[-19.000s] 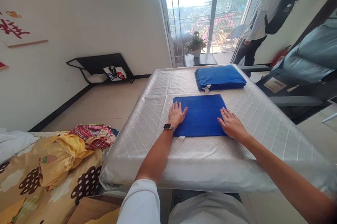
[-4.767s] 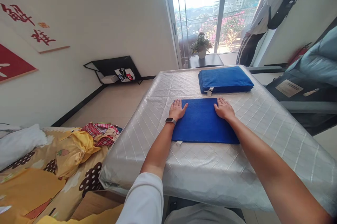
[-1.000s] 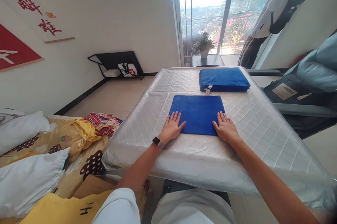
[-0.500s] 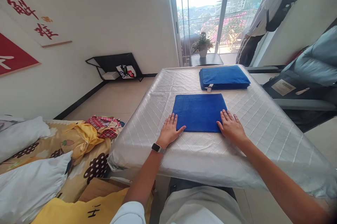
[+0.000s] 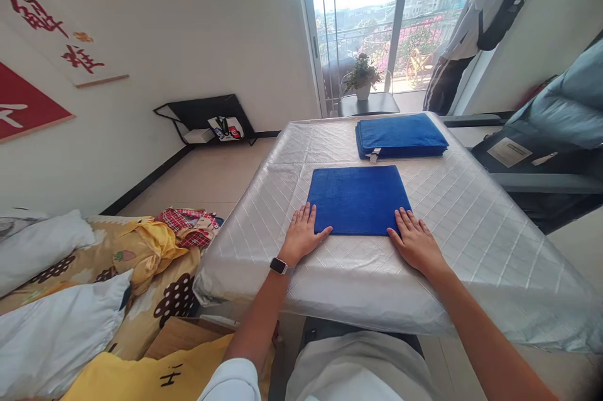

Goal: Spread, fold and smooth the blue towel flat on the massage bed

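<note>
A flat blue cloth [image 5: 358, 200], squared into a rectangle, lies on the silver quilted table cover [image 5: 348, 281]. My left hand [image 5: 304, 234] rests flat at its left near corner, with a watch [image 5: 279, 266] on the wrist. At the right near corner lies my right hand [image 5: 415, 237], palm down, fingers stretched out. Both thumbs touch the near edge of the cloth and neither hand grips it. Farther back on the table sits a stack of folded blue cloths [image 5: 400, 136], with a white tag [image 5: 375, 154] hanging from its front edge.
Left of the table is a bed [image 5: 141, 319] with pillows and clothes on it. A potted plant [image 5: 362, 77] stands on a chair behind the table. A person [image 5: 464, 36] stands by the glass door. At right is a dark armrest chair [image 5: 541, 184] holding a grey-blue padded item.
My right hand has slid slightly down along the right edge of the cloth. My left hand and the stack keep their places; the view has tilted a little.
</note>
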Motion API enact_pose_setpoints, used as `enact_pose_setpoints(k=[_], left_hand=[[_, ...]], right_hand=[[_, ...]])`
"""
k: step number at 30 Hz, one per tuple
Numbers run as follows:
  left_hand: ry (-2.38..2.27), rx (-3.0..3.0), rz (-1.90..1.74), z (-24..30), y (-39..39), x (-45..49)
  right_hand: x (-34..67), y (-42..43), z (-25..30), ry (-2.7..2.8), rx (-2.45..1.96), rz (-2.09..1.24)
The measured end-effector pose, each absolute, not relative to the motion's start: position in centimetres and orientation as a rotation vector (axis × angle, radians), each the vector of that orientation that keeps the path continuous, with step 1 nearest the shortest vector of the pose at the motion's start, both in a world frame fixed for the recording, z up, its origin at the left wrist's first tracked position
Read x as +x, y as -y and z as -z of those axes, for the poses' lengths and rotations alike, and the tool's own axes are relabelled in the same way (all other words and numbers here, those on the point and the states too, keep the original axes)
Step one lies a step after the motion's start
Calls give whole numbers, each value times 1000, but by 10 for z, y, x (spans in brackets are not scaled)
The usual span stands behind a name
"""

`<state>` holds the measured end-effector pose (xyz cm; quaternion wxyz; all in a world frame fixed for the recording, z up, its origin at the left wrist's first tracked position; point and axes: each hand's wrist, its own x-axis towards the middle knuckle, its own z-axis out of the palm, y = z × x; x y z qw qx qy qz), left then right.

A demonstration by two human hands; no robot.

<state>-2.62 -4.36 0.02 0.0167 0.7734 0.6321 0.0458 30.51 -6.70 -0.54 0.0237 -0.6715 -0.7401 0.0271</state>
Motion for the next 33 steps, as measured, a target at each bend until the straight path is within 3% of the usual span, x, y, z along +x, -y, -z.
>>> enact_pose_setpoints(k=[5,11,15,27,33], left_hand=[[-1829,2540,-208,-12,50,11],[-1187,2925,-290,-20,42,115],[-1190,2898,-257,-9,36,145],[-1249,2738,-138,-12,79,65],[-1449,2586,-258,-17,107,25]], right_hand=[[306,67,8,2292,-2059,-90],[307,67,9,2318,-2053,-95],[308,68,9,2346,-2038,-92],[309,65,12,2301,-2052,-117],[310,65,12,2297,-2063,-123]])
